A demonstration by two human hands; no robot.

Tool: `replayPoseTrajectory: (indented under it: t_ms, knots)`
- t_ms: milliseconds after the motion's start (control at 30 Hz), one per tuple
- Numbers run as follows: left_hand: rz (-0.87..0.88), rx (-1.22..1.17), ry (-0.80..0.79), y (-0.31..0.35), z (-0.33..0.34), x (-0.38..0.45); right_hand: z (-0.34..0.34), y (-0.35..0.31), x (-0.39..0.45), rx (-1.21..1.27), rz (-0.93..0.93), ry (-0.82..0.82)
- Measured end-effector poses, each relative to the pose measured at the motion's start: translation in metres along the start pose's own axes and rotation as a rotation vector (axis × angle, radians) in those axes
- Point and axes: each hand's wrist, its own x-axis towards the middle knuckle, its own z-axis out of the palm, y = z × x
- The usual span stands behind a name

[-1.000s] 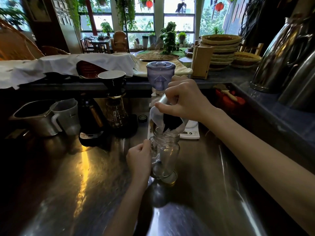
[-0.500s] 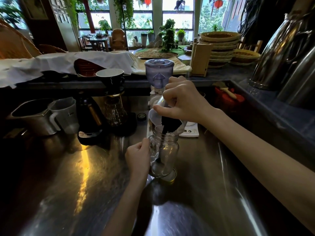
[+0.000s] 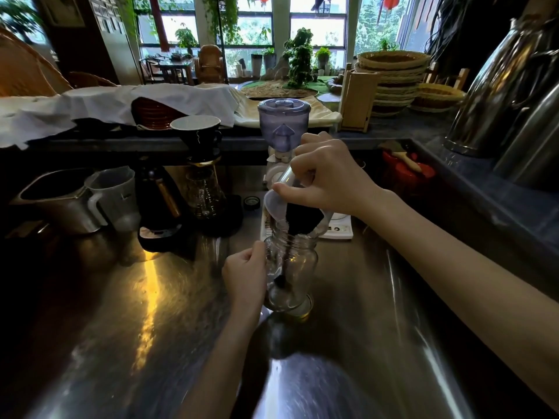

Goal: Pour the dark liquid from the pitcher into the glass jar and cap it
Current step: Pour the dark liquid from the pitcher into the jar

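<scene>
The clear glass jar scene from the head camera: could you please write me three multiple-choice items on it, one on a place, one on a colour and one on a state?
1. Where does the clear glass jar stand?
A. on the shiny steel counter
B. on the white digital scale
C. on the shelf by the baskets

2. What colour is the liquid in the tilted clear plastic pitcher?
A. milky white
B. near black
C. bright orange

3. How is the jar at this moment?
A. capped with a lid
B. lying on its side
C. open-mouthed, taking a thin stream

Answers:
1 A, its base sits on the steel, in front of the white digital scale.
2 B, the liquid pooled at the spout looks black.
3 C, the left hand holds the jar upright while the right hand tips the pitcher over its mouth.
</scene>
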Motion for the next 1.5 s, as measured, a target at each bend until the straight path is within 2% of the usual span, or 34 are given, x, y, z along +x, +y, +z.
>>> replayPoseTrajectory:
  t_ms: [700, 1500]
  knots:
    - [-0.022, 0.002, 0.001, -0.0026, -0.0006, -0.0006, -0.0013, -0.0063, -0.0007, -0.064, -0.043, -0.050]
    - [-0.053, -0.024, -0.009, -0.0010, 0.0012, -0.0025, -0.0003, -0.0054, -0.0040, -0.108, -0.050, -0.019]
